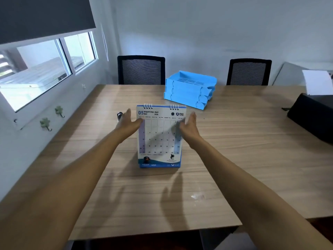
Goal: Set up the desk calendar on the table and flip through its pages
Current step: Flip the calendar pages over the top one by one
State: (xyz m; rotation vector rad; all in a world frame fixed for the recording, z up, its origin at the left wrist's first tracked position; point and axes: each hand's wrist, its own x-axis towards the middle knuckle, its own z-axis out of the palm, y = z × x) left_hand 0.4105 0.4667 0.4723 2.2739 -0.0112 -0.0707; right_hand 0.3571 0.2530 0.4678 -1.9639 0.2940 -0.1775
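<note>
Loosely spread, both hands flank the upper half of the white spiral-bound desk calendar with a blue base [159,136], and neither grip is closed on it. The left hand [130,122] reaches in flat from the left, fingers apart, its fingertips [140,121] at the calendar's left edge; blur makes it impossible to tell whether they touch the page. The right hand [188,126] is likewise open, palm turned inward, at the right edge beside the upper date rows, and contact there cannot be told either.

Between the two hands the calendar stands upright and slightly leaning back on the light wood-grain tabletop [234,159], showing the May page, its wire rings at the top. It sits near the middle of the surface, well back from the near edge, with bare wood on all sides. Just behind the left hand lies a small dark cylindrical object [119,114], too blurred to identify. Farther back and to the right a stack of bright blue plastic letter trays [190,89] stands apart from the calendar. A black boxy device [313,116] occupies the far right edge. Two black mesh-backed chairs [141,70] stand beyond the far edge.
</note>
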